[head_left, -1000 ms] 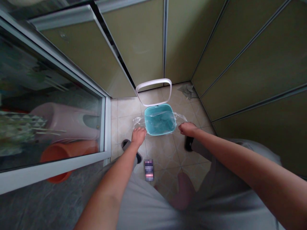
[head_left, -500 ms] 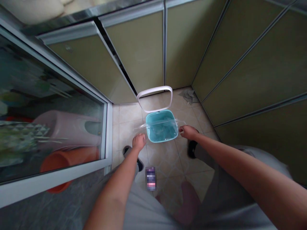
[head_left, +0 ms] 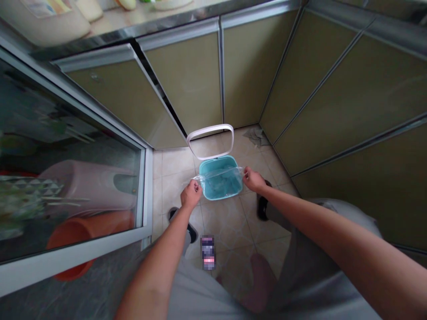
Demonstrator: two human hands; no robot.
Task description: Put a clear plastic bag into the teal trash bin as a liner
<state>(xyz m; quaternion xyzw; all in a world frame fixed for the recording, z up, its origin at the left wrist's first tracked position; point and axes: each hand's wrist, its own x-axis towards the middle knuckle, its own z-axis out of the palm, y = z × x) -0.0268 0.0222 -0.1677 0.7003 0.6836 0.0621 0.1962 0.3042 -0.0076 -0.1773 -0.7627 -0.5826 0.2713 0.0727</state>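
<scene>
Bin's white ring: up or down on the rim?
Up. The white ring stands raised at the far edge of the blue bin, floor showing through it.

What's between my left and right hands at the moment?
In the head view, a stretch of clear plastic runs from the left hand to the right hand, across the blue bin.

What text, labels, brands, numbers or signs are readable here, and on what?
No text is readable.
Label on the pale container, top left: cut off, too blurred to read.
Pixelated rectangle, nearer than the teal bin: unreadable.
On the teal bin and clear bag: no lettering visible.
</scene>
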